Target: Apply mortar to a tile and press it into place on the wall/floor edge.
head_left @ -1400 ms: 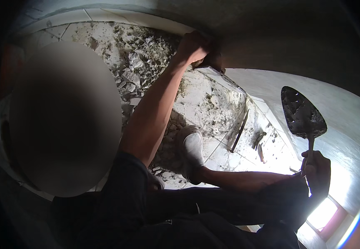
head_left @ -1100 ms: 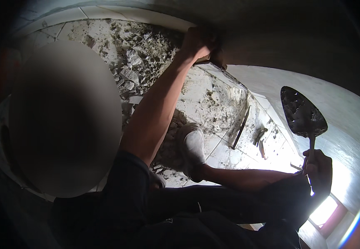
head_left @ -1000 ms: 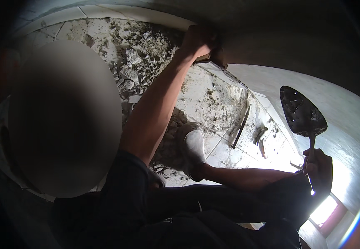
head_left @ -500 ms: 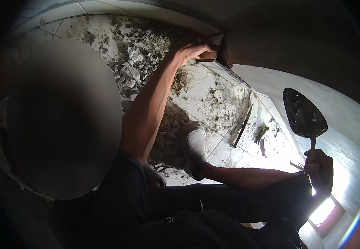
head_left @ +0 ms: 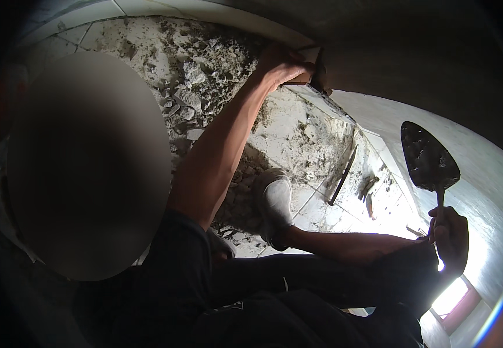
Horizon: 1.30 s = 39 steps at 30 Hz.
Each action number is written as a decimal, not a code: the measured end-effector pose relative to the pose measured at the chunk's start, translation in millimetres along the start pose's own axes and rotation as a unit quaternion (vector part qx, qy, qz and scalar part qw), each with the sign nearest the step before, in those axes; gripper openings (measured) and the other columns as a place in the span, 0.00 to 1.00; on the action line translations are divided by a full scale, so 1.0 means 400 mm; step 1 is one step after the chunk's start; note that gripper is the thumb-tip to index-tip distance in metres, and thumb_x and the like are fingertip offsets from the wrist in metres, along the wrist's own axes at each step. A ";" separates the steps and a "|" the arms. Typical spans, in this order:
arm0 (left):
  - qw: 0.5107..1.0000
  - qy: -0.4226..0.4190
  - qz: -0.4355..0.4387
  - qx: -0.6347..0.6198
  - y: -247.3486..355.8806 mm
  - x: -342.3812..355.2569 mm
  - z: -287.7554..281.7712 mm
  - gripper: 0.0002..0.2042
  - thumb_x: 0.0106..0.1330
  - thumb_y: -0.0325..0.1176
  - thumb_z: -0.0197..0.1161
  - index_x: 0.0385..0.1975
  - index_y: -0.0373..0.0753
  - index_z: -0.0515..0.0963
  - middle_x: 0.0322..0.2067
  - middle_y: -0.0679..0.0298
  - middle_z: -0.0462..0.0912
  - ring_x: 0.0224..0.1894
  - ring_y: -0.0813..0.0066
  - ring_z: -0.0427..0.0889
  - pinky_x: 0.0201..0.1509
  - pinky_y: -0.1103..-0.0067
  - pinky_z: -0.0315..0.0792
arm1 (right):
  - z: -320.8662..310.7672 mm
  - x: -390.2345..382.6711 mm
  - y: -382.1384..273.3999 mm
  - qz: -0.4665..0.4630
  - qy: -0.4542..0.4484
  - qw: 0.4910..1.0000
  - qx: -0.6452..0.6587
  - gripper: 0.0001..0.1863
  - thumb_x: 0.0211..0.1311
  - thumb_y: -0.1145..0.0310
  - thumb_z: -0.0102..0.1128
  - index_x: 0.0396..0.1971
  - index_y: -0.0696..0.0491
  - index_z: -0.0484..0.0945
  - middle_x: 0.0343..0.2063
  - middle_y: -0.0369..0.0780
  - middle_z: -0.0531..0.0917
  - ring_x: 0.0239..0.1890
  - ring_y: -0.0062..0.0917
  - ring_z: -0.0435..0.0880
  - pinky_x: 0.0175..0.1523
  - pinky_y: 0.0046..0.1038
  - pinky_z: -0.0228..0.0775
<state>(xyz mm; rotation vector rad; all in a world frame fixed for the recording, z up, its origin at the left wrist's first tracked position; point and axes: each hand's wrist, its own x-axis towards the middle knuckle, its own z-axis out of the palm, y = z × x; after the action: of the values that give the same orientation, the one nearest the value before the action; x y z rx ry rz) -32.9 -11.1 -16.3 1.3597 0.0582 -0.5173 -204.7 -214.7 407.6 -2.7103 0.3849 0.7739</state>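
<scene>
The right hand [head_left: 450,236] is closed round the handle of a pointed trowel [head_left: 429,158], held blade-up just beside the pale plastered wall [head_left: 483,191]. The trowel looks stiff and steel-bladed, fairly light but top-heavy with the dark mortar crusted on its face — best gripped low on the handle, as it is, since the blade edge is thin and the wet load could slide off if it tips.

The left hand [head_left: 280,62] is far from the trowel, stretched up and out, fingers wrapped on a small dark block-like tool [head_left: 312,72] pressed where the wall meets the floor; what exactly it is cannot be told in the shadow.

Between trowel and left hand lies the floor [head_left: 298,133], covered in broken grey rubble [head_left: 190,98] — loose, sharp-edged, likely to shift underfoot. A white shoe [head_left: 276,203] stands amid the debris, left of the trowel. A long dark bar [head_left: 343,175] and a small hand tool [head_left: 370,189] lie on the tiles below the trowel's blade. The person's own outstretched left forearm [head_left: 216,156] crosses the middle of the view and hides part of the rubble.
</scene>
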 end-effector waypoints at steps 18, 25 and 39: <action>0.995 -0.016 -0.090 -0.048 0.005 0.000 0.003 0.12 0.41 0.37 0.76 0.20 0.41 0.79 0.22 0.69 0.77 0.28 0.74 0.74 0.49 0.62 0.71 | -0.020 -0.022 0.015 -0.019 -0.070 0.997 0.023 0.21 0.64 0.58 0.51 0.43 0.64 0.69 0.22 0.37 0.71 0.22 0.18 0.67 0.29 0.23 0.61; 0.999 0.020 -0.018 -0.046 0.032 -0.020 0.012 0.11 0.39 0.31 0.77 0.16 0.41 0.77 0.19 0.69 0.75 0.24 0.76 0.72 0.34 0.69 0.69 | -0.017 -0.018 0.003 -0.035 -0.071 0.997 0.023 0.22 0.64 0.56 0.51 0.42 0.64 0.70 0.21 0.37 0.70 0.21 0.18 0.67 0.29 0.23 0.61; 0.999 -0.027 -0.024 -0.015 0.003 -0.002 0.016 0.13 0.42 0.36 0.77 0.16 0.43 0.77 0.18 0.71 0.75 0.24 0.77 0.71 0.34 0.73 0.68 | 0.026 -0.045 0.005 -0.020 0.087 0.996 -0.019 0.26 0.63 0.50 0.51 0.41 0.63 0.72 0.18 0.35 0.70 0.20 0.18 0.68 0.27 0.23 0.61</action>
<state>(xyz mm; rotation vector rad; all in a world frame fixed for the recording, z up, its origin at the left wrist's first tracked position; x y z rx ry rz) -34.9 -16.5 -13.5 1.3164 0.0537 -0.5918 -225.2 -209.9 408.5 -2.8207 0.3573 0.5418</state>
